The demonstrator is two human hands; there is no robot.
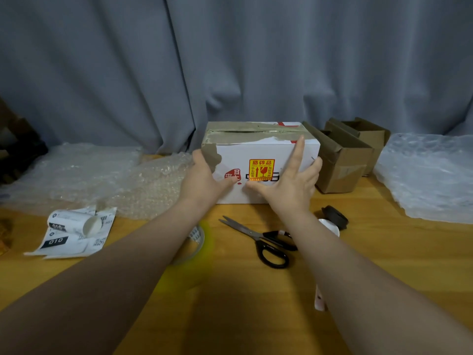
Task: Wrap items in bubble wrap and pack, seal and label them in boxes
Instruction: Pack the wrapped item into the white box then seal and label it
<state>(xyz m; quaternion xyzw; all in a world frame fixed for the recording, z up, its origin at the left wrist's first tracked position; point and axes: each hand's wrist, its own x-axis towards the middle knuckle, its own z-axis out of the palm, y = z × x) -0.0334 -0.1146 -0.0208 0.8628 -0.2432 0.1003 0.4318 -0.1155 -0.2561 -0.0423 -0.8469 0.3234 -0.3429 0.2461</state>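
Note:
A white cardboard box (279, 152) stands in the middle of the wooden table, its top seam covered with brown tape. A yellow and red fragile sticker (261, 170) is stuck on its near face. My left hand (204, 179) lies against the box's left near corner, thumb on the front face. My right hand (289, 183) presses flat on the front face just right of the sticker, fingers spread, index finger reaching the top edge. Neither hand grips anything.
Black-handled scissors (266, 242) lie in front of the box. A tape roll (197, 239) sits partly under my left forearm. Shipping labels (74, 234) lie at the left. Bubble wrap (102, 175) is left of the box, more sheet (430, 175) at right. Brown open boxes (343, 160) stand right.

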